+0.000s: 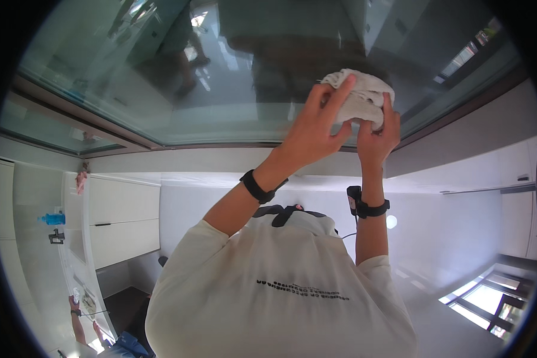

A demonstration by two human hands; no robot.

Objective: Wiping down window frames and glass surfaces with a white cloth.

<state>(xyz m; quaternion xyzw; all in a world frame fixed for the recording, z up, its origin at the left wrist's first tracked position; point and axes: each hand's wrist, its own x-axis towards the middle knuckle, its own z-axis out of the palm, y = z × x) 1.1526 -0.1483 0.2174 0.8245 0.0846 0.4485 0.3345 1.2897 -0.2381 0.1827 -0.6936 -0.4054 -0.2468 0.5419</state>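
Note:
A folded off-white cloth (362,100) lies against a large glass pane (232,76) with a brown frame. My left hand (315,121) grips the cloth from its left side, fingers spread over its face and thumb near its lower edge. On the right side, my right hand (380,134) holds the same cloth, with fingertips on its right part and thumb at the bottom. The cloth hides part of the glass, and whether its far side touches the pane all over cannot be told. Dark reflections show in the glass.
A pale ledge (223,159) runs below the pane. At left stand white cabinets (125,201) and a counter with a blue bottle (53,219) and a pink cloth (81,182). Another person's hand (74,303) is near a sink at lower left. A thin cable hangs by my right wrist.

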